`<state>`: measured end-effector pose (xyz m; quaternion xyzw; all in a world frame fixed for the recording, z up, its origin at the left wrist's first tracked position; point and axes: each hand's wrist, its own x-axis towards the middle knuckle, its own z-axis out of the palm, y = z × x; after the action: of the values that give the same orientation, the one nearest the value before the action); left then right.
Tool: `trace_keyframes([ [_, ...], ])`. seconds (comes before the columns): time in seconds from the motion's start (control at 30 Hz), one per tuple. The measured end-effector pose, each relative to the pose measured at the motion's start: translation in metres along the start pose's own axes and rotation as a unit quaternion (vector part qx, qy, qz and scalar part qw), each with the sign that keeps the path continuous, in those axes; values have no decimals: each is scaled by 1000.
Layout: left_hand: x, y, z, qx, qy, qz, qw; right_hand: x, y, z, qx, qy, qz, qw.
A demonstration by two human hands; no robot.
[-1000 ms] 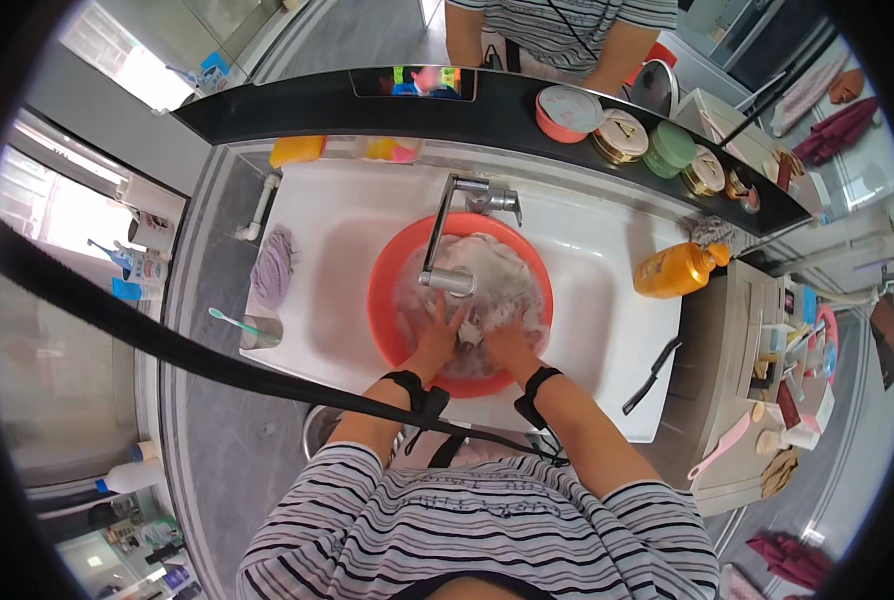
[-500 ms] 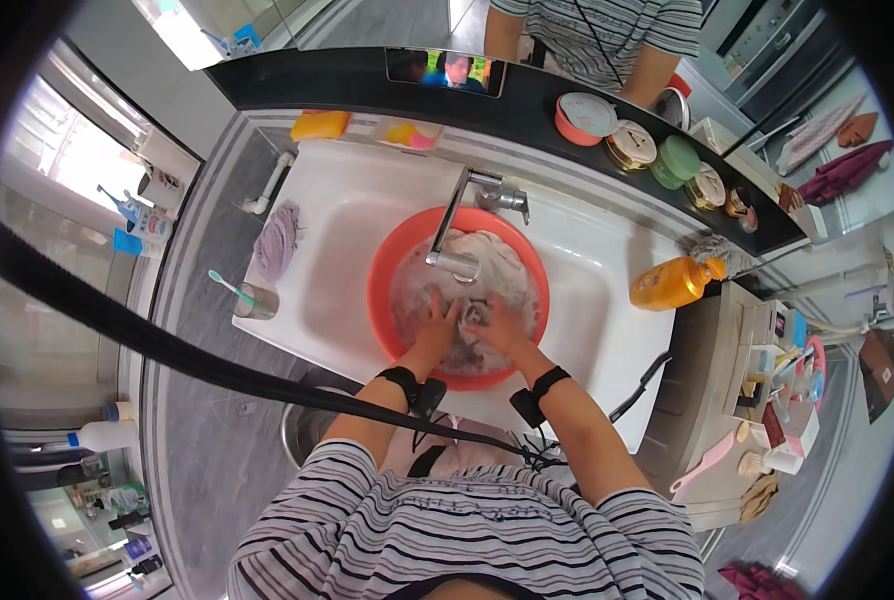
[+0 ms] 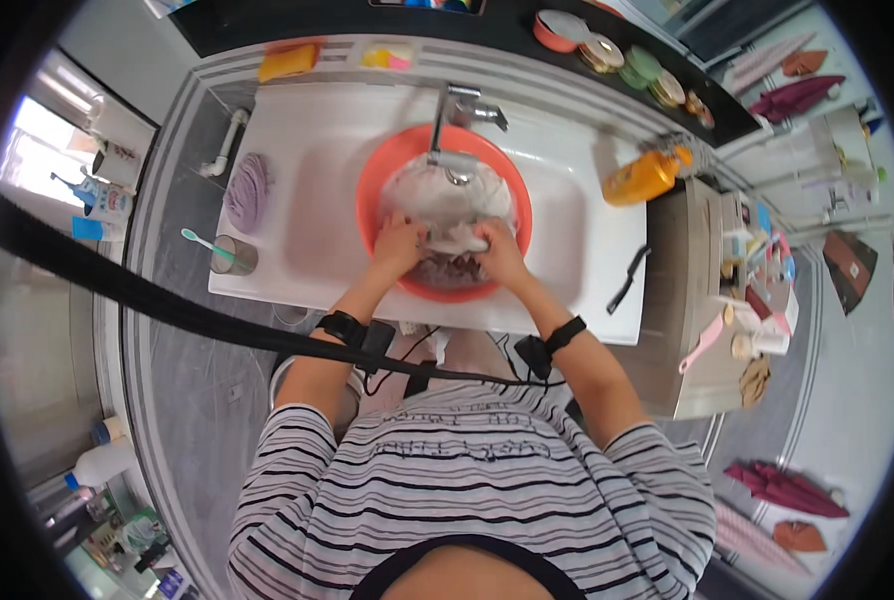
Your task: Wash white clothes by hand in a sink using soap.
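A coral-red round basin [image 3: 369, 185] stands in the white sink [image 3: 302, 225], under the spout of the chrome faucet [image 3: 457, 160]. Sudsy water and a soaked white cloth [image 3: 445, 200] fill it. My left hand [image 3: 400, 245] is closed on the cloth's near part at the basin's left side. On the right side, my right hand [image 3: 497, 248] grips the same cloth, with a bunched fold stretched between both hands. Some fingertips are hidden by the cloth and water.
On the sink's left rim lie a purple cloth [image 3: 249, 193] and a cup [image 3: 233, 256] with a toothbrush. An orange pump bottle [image 3: 649, 177] stands at the right. Jars [image 3: 600, 54] line the black shelf [image 3: 312, 22]. A black strap [image 3: 177, 320] crosses the view.
My hands, spread in the water before, have closed on the white cloth and bunched part of it up. The view has tilted, so the sink sits higher in the picture.
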<state>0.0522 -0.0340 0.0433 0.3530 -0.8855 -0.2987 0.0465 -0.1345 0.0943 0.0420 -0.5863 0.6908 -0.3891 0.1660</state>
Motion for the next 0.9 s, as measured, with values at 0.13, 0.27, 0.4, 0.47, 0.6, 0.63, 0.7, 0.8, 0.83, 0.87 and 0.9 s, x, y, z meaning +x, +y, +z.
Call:
trace_keyframes([
  [0.13,0,-27,1,-19,59,30,998,9,-44,-19,250,-41,145,957],
  [0.27,-12,-28,1,-156,104,-6,982,18,-61,-39,302,-51,154,939],
  [0.4,-13,-5,-28,-42,-52,-24,997,26,-74,-59,413,-7,207,887],
  [0.47,-13,0,-40,-31,-128,103,986,32,-81,-60,419,-12,180,890],
  [0.6,-9,41,-58,-468,-117,87,872,41,-89,-57,373,-38,132,917],
  [0.63,-9,43,-62,-459,-112,96,876,44,-88,-54,374,-33,119,919],
  [0.7,-6,45,-65,-560,-114,-2,821,42,-76,-45,315,-22,61,947],
  [0.8,-10,44,-74,-565,-81,-10,821,36,-69,-48,194,-73,77,975],
  [0.83,-12,41,-76,-566,-66,-15,821,32,-63,-44,196,-68,69,976],
  [0.87,-14,49,-83,-572,-58,-5,818,28,-55,-42,214,-85,73,970],
  [0.9,-15,57,-91,-567,-60,1,822,24,-45,-40,233,-102,79,964],
])
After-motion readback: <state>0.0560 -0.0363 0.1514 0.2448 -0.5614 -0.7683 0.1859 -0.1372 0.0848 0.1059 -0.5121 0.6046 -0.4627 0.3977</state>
